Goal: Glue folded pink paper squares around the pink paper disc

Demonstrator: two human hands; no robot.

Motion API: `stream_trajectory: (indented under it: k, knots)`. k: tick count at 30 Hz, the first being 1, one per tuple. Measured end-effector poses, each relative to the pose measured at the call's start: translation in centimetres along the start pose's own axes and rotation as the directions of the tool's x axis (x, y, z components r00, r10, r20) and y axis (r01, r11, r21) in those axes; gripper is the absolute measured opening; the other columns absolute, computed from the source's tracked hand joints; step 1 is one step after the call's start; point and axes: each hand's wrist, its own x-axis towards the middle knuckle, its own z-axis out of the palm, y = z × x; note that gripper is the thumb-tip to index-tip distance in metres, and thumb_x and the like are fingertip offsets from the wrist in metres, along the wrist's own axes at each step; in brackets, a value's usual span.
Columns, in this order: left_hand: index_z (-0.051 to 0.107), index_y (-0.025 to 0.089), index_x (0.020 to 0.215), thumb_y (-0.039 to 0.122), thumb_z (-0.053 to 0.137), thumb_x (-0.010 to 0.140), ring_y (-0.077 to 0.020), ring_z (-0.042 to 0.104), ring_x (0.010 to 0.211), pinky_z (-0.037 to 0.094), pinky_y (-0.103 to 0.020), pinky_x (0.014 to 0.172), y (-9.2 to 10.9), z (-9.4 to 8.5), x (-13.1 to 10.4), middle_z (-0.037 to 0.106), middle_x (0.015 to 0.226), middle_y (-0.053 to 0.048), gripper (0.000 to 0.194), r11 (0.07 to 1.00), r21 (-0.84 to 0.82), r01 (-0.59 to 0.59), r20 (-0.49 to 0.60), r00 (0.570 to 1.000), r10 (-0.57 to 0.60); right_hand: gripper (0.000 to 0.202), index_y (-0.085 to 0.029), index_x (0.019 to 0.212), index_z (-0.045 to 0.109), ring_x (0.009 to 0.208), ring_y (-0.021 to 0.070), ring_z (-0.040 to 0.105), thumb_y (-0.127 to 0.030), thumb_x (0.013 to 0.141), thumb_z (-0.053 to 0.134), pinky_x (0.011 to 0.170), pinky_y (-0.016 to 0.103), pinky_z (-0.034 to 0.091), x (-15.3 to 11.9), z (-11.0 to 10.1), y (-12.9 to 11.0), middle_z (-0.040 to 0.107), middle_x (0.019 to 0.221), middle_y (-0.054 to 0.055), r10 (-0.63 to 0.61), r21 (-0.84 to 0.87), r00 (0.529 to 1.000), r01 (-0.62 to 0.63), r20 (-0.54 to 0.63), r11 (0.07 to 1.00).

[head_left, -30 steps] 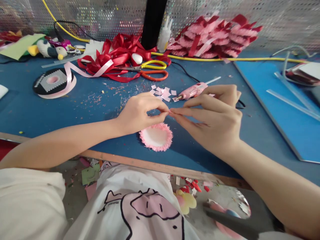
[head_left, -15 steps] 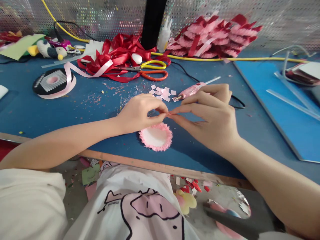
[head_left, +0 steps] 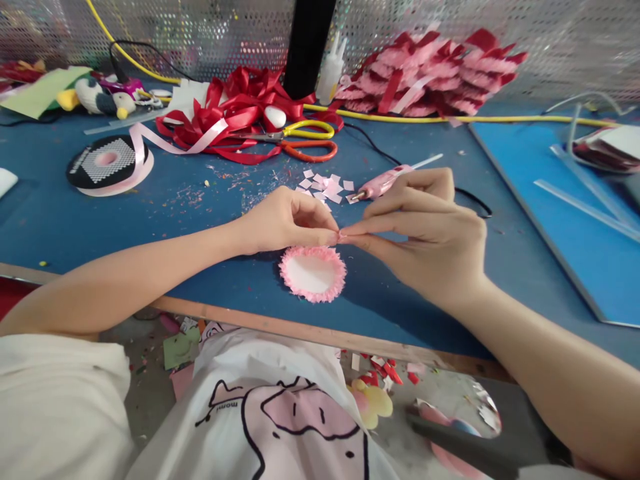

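Observation:
A small pink piece (head_left: 342, 236) is pinched between the fingertips of my left hand (head_left: 290, 223) and my right hand (head_left: 425, 233); the two hands meet there. Just below them, a white disc with a fringed pink edge (head_left: 313, 274) lies on the blue table. Several small pale pink squares (head_left: 327, 187) are scattered beyond my fingers. Behind my right hand rests a pink glue gun or similar heated tool (head_left: 383, 185), with a thin clear stick at its back.
Scissors (head_left: 307, 140) lie by tangled red ribbon (head_left: 240, 100). A ribbon spool (head_left: 107, 163) is at left. Pink and red fringed pieces (head_left: 430, 73), a bottle (head_left: 330, 72) and a yellow cable (head_left: 400, 119) are at the back. A blue board (head_left: 565, 220) lies right.
My hands have shifted slightly down and right, still fingertip to fingertip. The fingers of my left hand have turned a little around the small pink piece.

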Motion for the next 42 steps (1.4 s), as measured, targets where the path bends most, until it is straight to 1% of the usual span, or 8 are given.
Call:
stream_trajectory:
  k: [6,10,15,19,24,30,36,42]
  knots:
    - [0.074,0.014,0.075,0.017,0.076,0.068,-0.0063,0.059,0.061,0.046,-0.020,0.059,0.55,0.32,0.25,0.072,0.068,0.002,0.007,0.995,0.009,0.097,0.016,0.995,-0.097,0.015,-0.035,0.100,0.081,0.097,0.0248,0.060,-0.024,0.091,0.086,0.084,0.043,0.050,0.08,-0.10,-0.66,0.074,0.084,0.000,-0.032,-0.065,0.996,0.037,0.078,0.997]
    - [0.071,0.014,0.075,0.017,0.069,0.065,-0.0063,0.055,0.061,0.041,-0.020,0.057,0.77,0.50,0.23,0.067,0.066,0.004,0.010,0.991,0.030,0.129,0.017,0.991,-0.130,0.013,-0.033,0.104,0.079,0.096,0.0246,0.060,-0.027,0.094,0.084,0.085,0.044,0.050,0.19,0.00,-0.91,0.073,0.089,0.002,-0.051,-0.084,0.994,0.059,0.094,0.995]
    - [0.071,0.014,0.074,0.020,0.067,0.064,-0.0064,0.052,0.061,0.039,-0.021,0.056,0.76,0.49,0.14,0.064,0.065,0.004,0.012,0.990,0.068,0.121,0.034,0.992,-0.124,0.021,-0.031,0.113,0.076,0.098,0.0260,0.058,-0.032,0.093,0.084,0.090,0.046,0.048,0.26,0.07,-0.90,0.072,0.098,0.004,-0.102,-0.156,0.988,0.120,0.116,0.980]
    - [0.072,0.014,0.075,0.017,0.066,0.065,-0.0060,0.053,0.061,0.040,-0.020,0.057,0.69,0.44,0.21,0.066,0.065,0.004,0.012,0.991,0.078,0.108,0.026,0.994,-0.111,0.029,-0.033,0.119,0.074,0.107,0.0271,0.055,-0.031,0.092,0.085,0.090,0.045,0.045,0.00,-0.22,-0.56,0.071,0.104,0.005,-0.168,-0.213,0.977,0.193,0.130,0.958]
    - [0.072,0.014,0.077,0.016,0.067,0.067,-0.0061,0.053,0.061,0.040,-0.020,0.057,0.77,0.38,0.20,0.065,0.066,0.004,0.011,0.991,0.088,0.104,0.037,0.993,-0.108,0.025,-0.035,0.113,0.075,0.111,0.0265,0.055,-0.032,0.092,0.087,0.085,0.044,0.043,-0.23,-0.67,-0.31,0.073,0.100,0.002,-0.223,-0.272,0.968,0.248,0.118,0.930]
    - [0.073,0.014,0.076,0.023,0.074,0.075,-0.0061,0.052,0.062,0.038,-0.022,0.059,0.82,0.46,0.00,0.065,0.067,0.003,0.009,0.989,0.123,0.078,0.026,0.996,-0.082,0.020,-0.033,0.104,0.076,0.108,0.0265,0.058,-0.041,0.091,0.088,0.082,0.045,0.043,-0.14,-0.70,-0.49,0.074,0.094,0.001,-0.206,-0.292,0.975,0.223,0.086,0.930]
    - [0.074,0.014,0.079,0.020,0.071,0.072,-0.0072,0.055,0.065,0.041,-0.022,0.061,0.65,0.38,0.08,0.069,0.071,0.002,0.009,0.990,0.123,0.071,0.027,0.997,-0.075,0.021,-0.031,0.099,0.074,0.105,0.0264,0.060,-0.033,0.088,0.091,0.081,0.044,0.040,-0.25,-0.12,-0.48,0.075,0.091,0.001,-0.235,-0.293,0.971,0.234,0.033,0.927]
    - [0.072,0.015,0.078,0.019,0.069,0.071,-0.0070,0.053,0.062,0.040,-0.021,0.059,0.44,0.25,0.22,0.066,0.067,0.003,0.009,0.992,0.113,0.061,0.037,0.997,-0.065,0.016,-0.033,0.096,0.077,0.105,0.0246,0.058,-0.029,0.088,0.090,0.083,0.046,0.038,-0.26,0.10,-0.50,0.076,0.090,-0.001,-0.233,-0.290,0.972,0.228,0.019,0.929]
